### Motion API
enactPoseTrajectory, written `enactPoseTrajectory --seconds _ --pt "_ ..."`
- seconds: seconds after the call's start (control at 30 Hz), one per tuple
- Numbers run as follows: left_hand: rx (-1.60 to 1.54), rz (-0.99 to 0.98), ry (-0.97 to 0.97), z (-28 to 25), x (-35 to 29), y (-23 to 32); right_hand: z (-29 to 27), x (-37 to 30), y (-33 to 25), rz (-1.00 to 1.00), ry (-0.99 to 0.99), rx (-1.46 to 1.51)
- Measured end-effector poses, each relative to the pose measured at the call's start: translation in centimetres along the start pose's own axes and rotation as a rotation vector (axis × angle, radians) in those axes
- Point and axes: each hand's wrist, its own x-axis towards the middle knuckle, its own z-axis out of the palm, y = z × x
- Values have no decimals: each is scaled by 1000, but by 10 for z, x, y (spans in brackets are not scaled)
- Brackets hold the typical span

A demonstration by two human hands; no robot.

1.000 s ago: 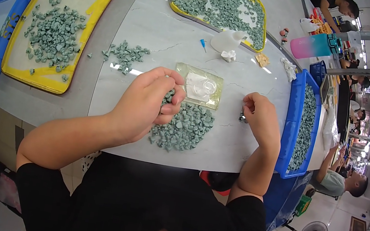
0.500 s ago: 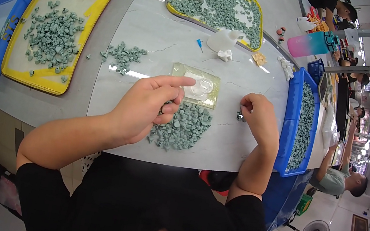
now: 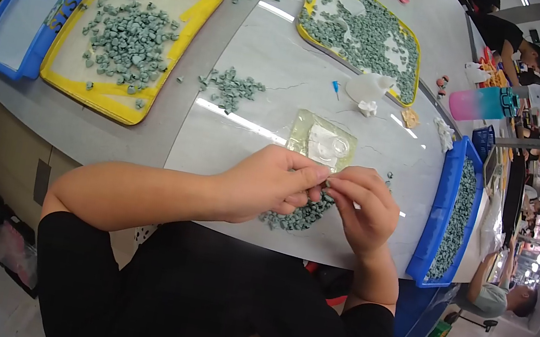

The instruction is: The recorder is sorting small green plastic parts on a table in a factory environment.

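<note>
Now the right hand (image 3: 369, 210) meets the left hand (image 3: 282, 181) at six o'clock from the pad (image 3: 302, 128), both pinched around a green piece (image 3: 327, 184): two-handed work.

Bright light, tabletop (image 3: 216, 149) glare, dark fisheye rim

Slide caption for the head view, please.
Left hand and right hand meet at the fingertips over a pile of small greenish pieces, a yellow tray at left, a blue bin at right.
</note>
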Motion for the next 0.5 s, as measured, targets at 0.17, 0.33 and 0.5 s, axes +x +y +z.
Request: enactPoseTrajectory --seconds 0.17,0.33,0.5 --pt "-3 58 18 -8 -5 0 10 3 -2 -55 3 -119" --pt "200 127 92 -6 -15 3 13 4 -7 -143 -21 -224" --pt "201 91 88 -6 -15 3 10 1 -8 -207 -34 -315"
